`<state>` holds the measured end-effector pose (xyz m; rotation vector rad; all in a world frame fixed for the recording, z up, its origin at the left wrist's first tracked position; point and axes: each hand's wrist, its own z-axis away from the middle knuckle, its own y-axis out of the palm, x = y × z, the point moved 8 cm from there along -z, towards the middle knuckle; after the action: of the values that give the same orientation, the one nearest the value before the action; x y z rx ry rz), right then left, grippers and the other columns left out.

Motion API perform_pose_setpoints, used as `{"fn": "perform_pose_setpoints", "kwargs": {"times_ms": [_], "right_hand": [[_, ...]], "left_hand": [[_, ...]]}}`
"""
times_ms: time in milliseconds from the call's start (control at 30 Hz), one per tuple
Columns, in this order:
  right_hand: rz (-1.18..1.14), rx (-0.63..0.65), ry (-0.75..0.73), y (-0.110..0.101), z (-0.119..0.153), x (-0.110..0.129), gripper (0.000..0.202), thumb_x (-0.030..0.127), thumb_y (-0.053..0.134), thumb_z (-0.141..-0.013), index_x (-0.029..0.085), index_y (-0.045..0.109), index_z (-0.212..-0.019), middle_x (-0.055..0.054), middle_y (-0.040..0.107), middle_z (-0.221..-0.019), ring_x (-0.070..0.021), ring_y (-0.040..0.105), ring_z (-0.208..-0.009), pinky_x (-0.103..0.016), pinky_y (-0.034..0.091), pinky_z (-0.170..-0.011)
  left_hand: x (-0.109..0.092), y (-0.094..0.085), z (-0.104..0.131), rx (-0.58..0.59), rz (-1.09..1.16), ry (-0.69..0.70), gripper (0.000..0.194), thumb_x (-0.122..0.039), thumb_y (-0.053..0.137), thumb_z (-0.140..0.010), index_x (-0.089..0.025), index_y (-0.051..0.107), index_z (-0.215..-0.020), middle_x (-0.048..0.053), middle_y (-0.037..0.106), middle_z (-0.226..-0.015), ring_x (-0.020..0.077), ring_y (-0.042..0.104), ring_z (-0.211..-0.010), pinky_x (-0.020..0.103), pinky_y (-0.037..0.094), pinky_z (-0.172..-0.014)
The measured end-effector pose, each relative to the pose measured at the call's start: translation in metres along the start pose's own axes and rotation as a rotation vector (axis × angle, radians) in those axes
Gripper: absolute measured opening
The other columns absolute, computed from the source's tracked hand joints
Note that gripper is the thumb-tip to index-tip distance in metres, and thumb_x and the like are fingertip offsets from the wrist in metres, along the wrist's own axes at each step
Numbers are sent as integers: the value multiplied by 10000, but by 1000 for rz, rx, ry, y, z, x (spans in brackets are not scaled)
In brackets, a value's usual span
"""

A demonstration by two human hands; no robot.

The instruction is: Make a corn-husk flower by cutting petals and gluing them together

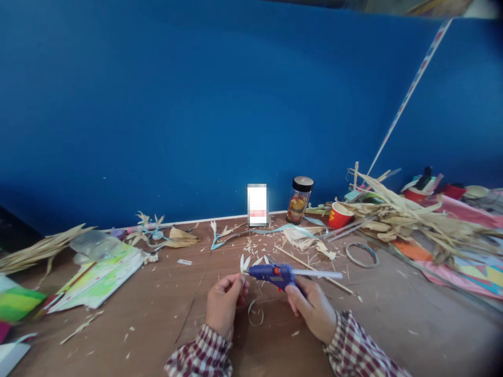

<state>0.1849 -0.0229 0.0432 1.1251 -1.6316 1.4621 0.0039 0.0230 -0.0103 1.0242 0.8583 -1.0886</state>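
My right hand (312, 309) is wrapped round the handle of a blue hot glue gun (271, 274). A clear glue stick (320, 274) juts from the gun's back end, and its nozzle points left. Between the thumb and fingers of my left hand (226, 303) is a small pale husk flower (245, 262) with pointed petals standing up. The nozzle is right beside the base of this flower; whether they touch I cannot tell. Below the gun, a thin curled strip (256, 314) lies on the brown table (157, 335).
Husk scraps and a thin stick (314, 269) lie beyond my hands. A black-lidded jar (299, 201) and a red paper cup (340, 214) stand near the blue wall (188, 104). Dried husks (416, 214) heap at right; a green-and-white painted sheet (104, 272) lies left.
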Motion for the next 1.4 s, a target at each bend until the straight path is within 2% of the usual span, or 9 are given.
{"fn": "perform_pose_setpoints", "kwargs": {"times_ms": [367,667,1400], "right_hand": [[-148,-12,33,1,1,-8,341,395,294,-888,170,465,-698,45,429,-472,-78,390,-418,-197,303,-437],[-71,3,0,4,1,-6,319,386,336,-875,164,473,-692,44,442,-483,-80,415,-427,-196,312,-444],[-57,14,-8,4,1,-1,323,381,339,-877,160,475,-684,44,443,-483,-79,412,-434,-197,310,-450]], "left_hand": [[3,-1,-2,8,20,-20,275,-349,676,-586,-107,632,-709,14,610,-571,72,486,-481,175,360,-438],[2,-1,-1,6,3,-17,297,-354,670,-587,-92,635,-722,20,607,-564,75,486,-481,179,363,-439],[3,-2,-2,13,0,-6,291,-351,668,-592,-95,643,-728,24,608,-587,84,496,-494,181,372,-438]]}}
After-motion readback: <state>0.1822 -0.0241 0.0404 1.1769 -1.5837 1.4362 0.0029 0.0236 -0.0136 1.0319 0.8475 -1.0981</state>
